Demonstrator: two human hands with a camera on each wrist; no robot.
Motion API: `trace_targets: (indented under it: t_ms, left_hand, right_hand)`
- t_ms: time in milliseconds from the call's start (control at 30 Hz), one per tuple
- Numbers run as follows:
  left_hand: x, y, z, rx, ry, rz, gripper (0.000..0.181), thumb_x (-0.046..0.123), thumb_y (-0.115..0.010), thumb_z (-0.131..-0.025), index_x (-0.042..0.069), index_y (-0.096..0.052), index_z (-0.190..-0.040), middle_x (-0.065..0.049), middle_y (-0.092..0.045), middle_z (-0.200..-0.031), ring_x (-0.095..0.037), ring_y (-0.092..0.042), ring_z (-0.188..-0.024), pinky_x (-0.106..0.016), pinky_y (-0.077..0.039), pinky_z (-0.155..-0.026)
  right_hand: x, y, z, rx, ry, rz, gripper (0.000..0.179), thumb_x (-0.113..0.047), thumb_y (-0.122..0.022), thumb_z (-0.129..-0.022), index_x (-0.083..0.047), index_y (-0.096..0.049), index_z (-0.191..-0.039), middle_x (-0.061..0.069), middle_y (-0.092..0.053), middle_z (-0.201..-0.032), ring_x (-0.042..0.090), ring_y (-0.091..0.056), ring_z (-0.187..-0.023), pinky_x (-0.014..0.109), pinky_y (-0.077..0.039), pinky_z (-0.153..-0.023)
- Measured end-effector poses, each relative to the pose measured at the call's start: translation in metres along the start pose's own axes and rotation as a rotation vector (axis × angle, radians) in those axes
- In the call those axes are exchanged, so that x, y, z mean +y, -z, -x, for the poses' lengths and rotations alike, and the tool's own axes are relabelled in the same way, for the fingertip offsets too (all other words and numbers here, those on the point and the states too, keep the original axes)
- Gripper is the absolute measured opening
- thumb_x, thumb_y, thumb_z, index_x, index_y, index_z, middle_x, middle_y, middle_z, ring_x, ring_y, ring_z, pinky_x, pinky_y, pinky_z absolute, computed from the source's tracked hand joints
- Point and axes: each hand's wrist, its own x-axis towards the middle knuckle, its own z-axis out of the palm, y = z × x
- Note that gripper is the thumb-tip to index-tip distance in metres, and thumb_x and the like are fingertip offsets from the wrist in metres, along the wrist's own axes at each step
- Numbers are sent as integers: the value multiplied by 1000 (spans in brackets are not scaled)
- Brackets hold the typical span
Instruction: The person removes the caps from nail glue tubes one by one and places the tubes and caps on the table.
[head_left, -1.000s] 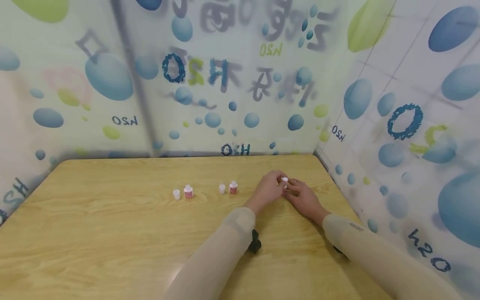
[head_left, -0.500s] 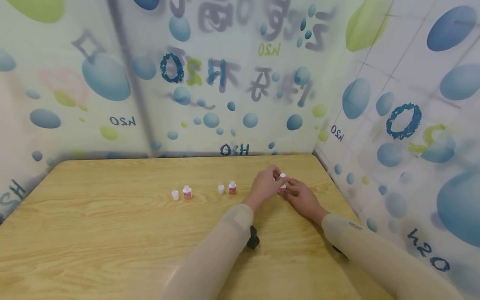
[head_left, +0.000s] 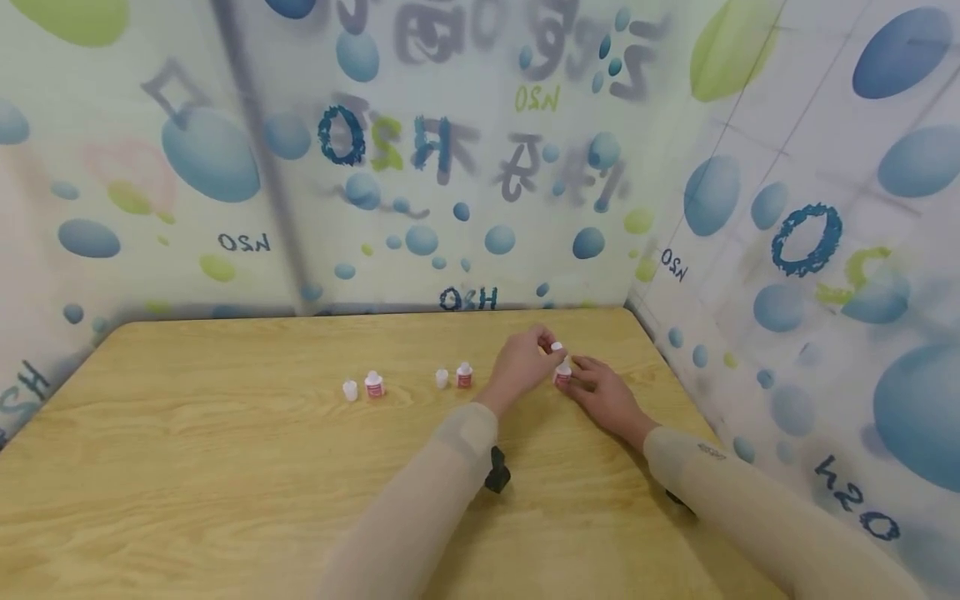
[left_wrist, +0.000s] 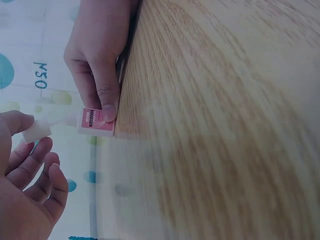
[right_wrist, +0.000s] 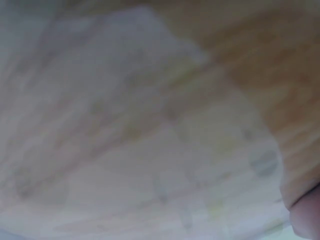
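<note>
My left hand (head_left: 521,364) pinches a white cap (left_wrist: 36,131) between thumb and fingers. A pale nozzle (left_wrist: 62,118) shows between that cap and a small white bottle (left_wrist: 96,123) with a pink-red label. My right hand (head_left: 604,398) holds the bottle by its body, low at the tabletop, thumb against the label in the left wrist view. From the head view the cap sits above and a little left of the bottle. The right wrist view is blurred, with only a fingertip (right_wrist: 306,220) at its lower right corner.
To the left on the wooden table (head_left: 225,467) stand two similar bottles, one nearer (head_left: 464,377) and one farther left (head_left: 374,386). Beside each is a small white cap, the near cap (head_left: 442,379) and the far cap (head_left: 350,390). Patterned walls border the table's back and right.
My left hand has moved up and left with the white cap, away from the bottle, whose label and top now show. The right hand has stayed in place on the bottle.
</note>
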Motion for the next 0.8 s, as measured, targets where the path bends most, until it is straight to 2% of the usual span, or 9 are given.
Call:
trace_targets:
  t_ms: [167,267,500,667,800]
  left_hand:
    - [-1,4,1,-18,-16,-10,19,31,-70,-103,18,-70,-118,2,-72,-111,-16,-63,-96,-33,-55,-84]
    - [-2,6,3,-45,-34,-18,19,28,-70,-104,18,-72,-119,2,-73,-112,-16,-64,-102,-36,-56,-92]
    - [-3,12,6,-116,-1,-51,12,25,-73,-101,18,-71,-110,1,-71,-108,-18,-63,-95,-35,-55,-85]
    - [-6,13,4,-172,-20,-166,17,23,-75,-99,17,-73,-115,-1,-74,-111,-16,-66,-96,-36,-56,-89]
    - [-8,12,6,-213,-10,-198,22,24,-74,-101,16,-75,-121,-2,-74,-113,-17,-65,-98,-38,-56,-92]
  right_hand:
    - [0,2,-1,-16,-9,7,50,-43,-68,-104,-13,-67,-144,23,-46,-165,49,-36,-156,69,-28,-126]
    - [1,1,-1,-26,-20,12,49,-44,-67,-104,-14,-67,-143,22,-46,-165,48,-35,-157,69,-27,-126]
    - [3,0,0,-21,-11,14,48,-37,-69,-104,-11,-66,-145,22,-47,-165,48,-36,-157,68,-28,-125]
    - [4,1,-1,-14,-9,15,48,-34,-70,-104,-9,-65,-145,21,-47,-165,47,-35,-157,68,-29,-125]
    - [4,0,0,-12,-7,7,47,-32,-70,-104,-7,-67,-143,21,-47,-164,47,-36,-157,67,-30,-125]
